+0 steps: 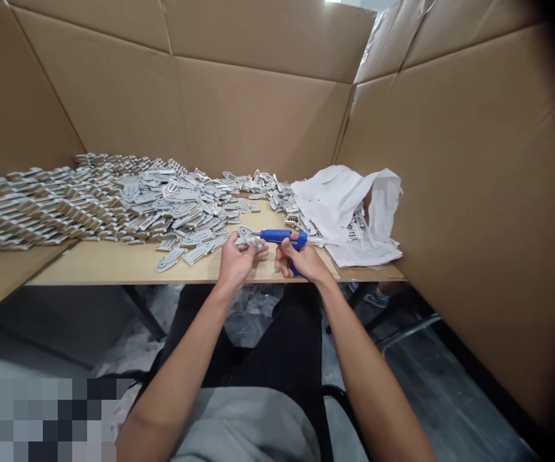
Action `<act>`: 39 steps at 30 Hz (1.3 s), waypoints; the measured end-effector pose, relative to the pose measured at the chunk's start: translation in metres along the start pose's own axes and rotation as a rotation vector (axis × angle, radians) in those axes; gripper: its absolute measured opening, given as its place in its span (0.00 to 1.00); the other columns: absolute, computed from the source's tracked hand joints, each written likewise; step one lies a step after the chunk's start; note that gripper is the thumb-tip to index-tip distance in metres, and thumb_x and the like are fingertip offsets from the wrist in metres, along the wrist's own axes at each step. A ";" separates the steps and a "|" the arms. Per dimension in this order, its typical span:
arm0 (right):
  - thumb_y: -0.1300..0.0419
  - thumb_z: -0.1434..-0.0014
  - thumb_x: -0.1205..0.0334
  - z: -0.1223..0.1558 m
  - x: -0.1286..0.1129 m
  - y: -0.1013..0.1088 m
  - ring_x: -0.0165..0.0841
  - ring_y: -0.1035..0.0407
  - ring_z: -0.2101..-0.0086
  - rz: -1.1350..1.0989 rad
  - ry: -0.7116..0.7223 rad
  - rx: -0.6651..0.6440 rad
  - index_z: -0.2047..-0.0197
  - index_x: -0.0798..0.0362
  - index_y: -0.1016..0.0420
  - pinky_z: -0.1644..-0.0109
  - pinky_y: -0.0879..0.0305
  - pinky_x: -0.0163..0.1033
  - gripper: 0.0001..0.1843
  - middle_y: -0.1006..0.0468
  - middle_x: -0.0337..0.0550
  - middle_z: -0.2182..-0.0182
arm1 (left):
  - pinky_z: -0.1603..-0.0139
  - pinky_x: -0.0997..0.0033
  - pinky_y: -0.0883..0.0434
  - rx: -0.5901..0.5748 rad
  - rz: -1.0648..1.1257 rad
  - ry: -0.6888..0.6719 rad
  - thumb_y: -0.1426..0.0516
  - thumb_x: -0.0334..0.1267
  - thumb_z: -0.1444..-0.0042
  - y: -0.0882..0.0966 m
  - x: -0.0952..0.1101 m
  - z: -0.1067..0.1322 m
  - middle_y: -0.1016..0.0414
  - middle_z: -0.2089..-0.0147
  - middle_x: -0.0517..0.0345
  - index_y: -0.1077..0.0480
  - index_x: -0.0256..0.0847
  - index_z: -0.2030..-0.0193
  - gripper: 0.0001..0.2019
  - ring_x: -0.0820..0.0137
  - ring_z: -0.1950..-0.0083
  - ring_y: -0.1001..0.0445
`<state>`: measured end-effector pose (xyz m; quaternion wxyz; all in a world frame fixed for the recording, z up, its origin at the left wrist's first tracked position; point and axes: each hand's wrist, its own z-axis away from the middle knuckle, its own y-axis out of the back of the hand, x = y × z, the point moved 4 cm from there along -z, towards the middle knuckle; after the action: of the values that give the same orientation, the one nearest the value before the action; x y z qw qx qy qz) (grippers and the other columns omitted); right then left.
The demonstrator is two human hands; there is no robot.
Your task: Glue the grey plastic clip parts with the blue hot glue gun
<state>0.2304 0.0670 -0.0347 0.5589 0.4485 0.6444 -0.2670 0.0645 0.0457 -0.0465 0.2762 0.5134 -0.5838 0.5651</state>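
Note:
My right hand (300, 262) is wrapped round the grip of a blue glue gun (284, 237) with an orange trigger, its nozzle pointing left. My left hand (235, 258) is closed on a small grey flat piece (249, 237), held just above the front edge of the wooden table (113, 264). The gun's tip meets that piece. Both hands hover over the table's near edge, close together.
A large heap of grey flat pieces (89, 199) covers the table's left and back. A white plastic bag (349, 205) with more pieces lies at the right. Cardboard walls (474, 192) enclose the table on three sides. My legs are under the table.

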 end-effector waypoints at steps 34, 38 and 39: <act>0.45 0.44 0.18 0.003 -0.007 -0.002 0.29 0.36 0.86 0.207 -0.063 0.089 0.80 0.52 0.28 0.83 0.40 0.34 0.42 0.28 0.44 0.86 | 0.56 0.61 0.17 -0.020 -0.029 -0.017 0.26 0.44 0.55 -0.002 -0.003 -0.001 0.19 0.62 0.54 0.33 0.41 0.57 0.25 0.64 0.62 0.16; 0.44 0.45 0.17 0.003 -0.008 -0.002 0.28 0.36 0.86 0.205 -0.075 0.092 0.80 0.52 0.28 0.83 0.41 0.34 0.42 0.29 0.43 0.87 | 0.58 0.63 0.17 -0.017 -0.038 -0.025 0.26 0.45 0.55 -0.002 -0.002 -0.001 0.19 0.62 0.54 0.33 0.41 0.58 0.25 0.64 0.62 0.16; 0.44 0.45 0.18 0.003 -0.007 -0.002 0.28 0.36 0.86 0.203 -0.074 0.090 0.80 0.52 0.28 0.83 0.41 0.33 0.42 0.29 0.43 0.87 | 0.58 0.63 0.17 -0.017 -0.041 -0.026 0.26 0.45 0.55 -0.002 -0.002 -0.001 0.19 0.62 0.54 0.33 0.41 0.58 0.25 0.64 0.62 0.16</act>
<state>0.2298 0.0617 -0.0284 0.5859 0.5261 0.5617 -0.2540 0.0668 0.0472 -0.0471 0.2844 0.5302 -0.5816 0.5475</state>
